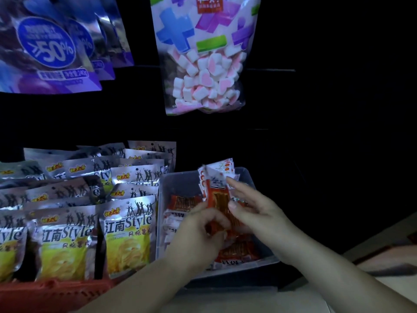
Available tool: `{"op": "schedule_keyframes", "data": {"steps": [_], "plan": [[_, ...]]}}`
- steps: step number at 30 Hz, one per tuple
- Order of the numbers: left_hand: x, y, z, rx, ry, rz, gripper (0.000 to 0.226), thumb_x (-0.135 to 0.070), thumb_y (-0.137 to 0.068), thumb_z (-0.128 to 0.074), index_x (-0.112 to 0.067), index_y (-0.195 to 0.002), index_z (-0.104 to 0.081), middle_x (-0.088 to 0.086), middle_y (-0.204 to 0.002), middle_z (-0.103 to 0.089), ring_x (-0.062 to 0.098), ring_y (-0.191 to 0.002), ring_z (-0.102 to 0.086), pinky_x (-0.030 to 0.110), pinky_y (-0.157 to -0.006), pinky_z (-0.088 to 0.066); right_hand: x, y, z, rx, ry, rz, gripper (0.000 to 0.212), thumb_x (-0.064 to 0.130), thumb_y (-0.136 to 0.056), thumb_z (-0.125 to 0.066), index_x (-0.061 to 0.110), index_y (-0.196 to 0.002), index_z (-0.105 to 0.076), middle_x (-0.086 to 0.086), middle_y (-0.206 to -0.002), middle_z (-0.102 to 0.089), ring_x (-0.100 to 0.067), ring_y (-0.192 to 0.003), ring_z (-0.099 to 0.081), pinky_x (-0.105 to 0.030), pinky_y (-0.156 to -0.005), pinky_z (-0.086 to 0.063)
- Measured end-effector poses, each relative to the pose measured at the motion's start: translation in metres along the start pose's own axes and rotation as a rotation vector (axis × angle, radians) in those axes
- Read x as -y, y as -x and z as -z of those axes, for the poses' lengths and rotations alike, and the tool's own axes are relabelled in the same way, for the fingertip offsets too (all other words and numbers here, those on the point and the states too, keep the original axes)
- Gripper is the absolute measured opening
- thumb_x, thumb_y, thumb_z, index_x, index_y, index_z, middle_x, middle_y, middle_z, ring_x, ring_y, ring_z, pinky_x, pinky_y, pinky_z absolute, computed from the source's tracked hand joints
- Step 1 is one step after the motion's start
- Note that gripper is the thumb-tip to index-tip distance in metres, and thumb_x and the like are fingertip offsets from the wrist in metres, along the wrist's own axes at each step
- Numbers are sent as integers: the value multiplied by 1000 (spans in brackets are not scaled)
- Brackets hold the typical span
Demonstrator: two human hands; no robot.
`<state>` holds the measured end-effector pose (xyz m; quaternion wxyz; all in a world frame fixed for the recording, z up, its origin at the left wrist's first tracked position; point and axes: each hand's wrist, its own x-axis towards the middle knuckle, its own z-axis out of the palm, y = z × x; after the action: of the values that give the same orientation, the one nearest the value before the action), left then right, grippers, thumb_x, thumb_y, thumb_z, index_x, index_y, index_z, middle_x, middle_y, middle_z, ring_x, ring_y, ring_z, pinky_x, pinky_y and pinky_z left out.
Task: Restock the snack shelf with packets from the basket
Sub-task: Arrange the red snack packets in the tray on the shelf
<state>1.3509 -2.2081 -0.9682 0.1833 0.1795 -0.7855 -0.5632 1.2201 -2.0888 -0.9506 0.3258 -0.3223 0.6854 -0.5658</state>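
Gripping a fanned sheaf of small red-and-white snack packets [217,195], the person holds it upright over a clear plastic tub [244,172]. The left hand [203,231] curls round the lower end of the sheaf. The right hand [252,206] pinches its side, thumb in front and fingers behind, apparently to square the packets so they go in standing rather than flat. More of the same packets lie loose in the tub beneath the hands.

Left of the tub stand silver-and-yellow crisp bags [128,236], ranked front to back with labels facing out. A red lattice basket [56,290] shows at the bottom edge; whether the bags stand in it cannot be told.

Counted: two hands, one tub, one hanging bag of pink-and-white marshmallows [203,71], and three hanging purple foil bags [49,50] in view. The held sheaf looks like four or five packets. The crisp bags number over a dozen, too overlapped for an exact count.
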Motion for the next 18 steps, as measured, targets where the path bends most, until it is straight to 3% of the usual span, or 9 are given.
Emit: {"op": "schedule_keyframes", "data": {"steps": [3,5,7,9,12,14,16,18], "plan": [[-6,4,-7,133,-56,-80,20,3,-83,-68,-17,-79,-67,-14,-101,-62,10,-89,-62,21,-73,-49,4,0,-11,-65,-83,-11,50,21,-98,-68,61,-128,-60,15,-133,-66,1,-115,-66,-25,-92,-56],[-9,7,-9,184,37,-30,16,5,-86,-66,-11,-83,-68,-11,-108,-67,11,-94,-65,24,-74,-51,2,0,-11,-153,-76,-11,55,11,-100,-64,59,-126,-61,11,-122,-73,-4,-108,-70,-27,-90,-58],[-7,7,-6,91,195,98,24,8,-91,-65,-15,-90,-71,-16,-117,-70,13,-104,-68,30,-78,-59,0,1,-6,-200,-57,-41,52,4,-104,-55,47,-134,-57,3,-112,-77,-13,-103,-73,-38,-93,-59],[-4,2,2,-129,197,163,30,0,-93,-69,-30,-93,-71,-14,-118,-66,19,-106,-68,33,-75,-64,-1,3,-1,-155,-53,-90,48,2,-105,-50,38,-138,-52,1,-108,-78,-16,-99,-75,-40,-87,-60],[-8,1,9,-235,226,275,19,-8,-91,-75,-25,-97,-69,1,-111,-67,11,-92,-70,18,-65,-58,-1,8,5,-39,-74,-176,47,5,-105,-51,41,-135,-54,-1,-108,-78,-19,-97,-76,-40,-80,-62],[-12,2,9,-195,372,340,22,1,-93,-69,-18,-105,-70,7,-104,-72,9,-76,-73,20,-61,-57,-4,9,7,8,-107,-195,55,8,-105,-53,51,-138,-49,-3,-114,-76,-24,-102,-75,-51,-87,-61],[-16,2,9,-173,449,351,36,6,-94,-64,-22,-116,-70,5,-114,-73,12,-84,-76,25,-63,-61,-7,9,8,-13,-89,-162,71,7,-103,-58,64,-140,-39,5,-121,-74,-19,-107,-74,-49,-85,-62],[-18,1,10,-191,433,340,48,8,-95,-62,-26,-130,-63,6,-116,-71,6,-83,-74,20,-62,-59,-7,8,9,-13,-75,-132,76,1,-100,-60,63,-140,-41,10,-125,-72,-16,-107,-73,-44,-79,-64]]}}
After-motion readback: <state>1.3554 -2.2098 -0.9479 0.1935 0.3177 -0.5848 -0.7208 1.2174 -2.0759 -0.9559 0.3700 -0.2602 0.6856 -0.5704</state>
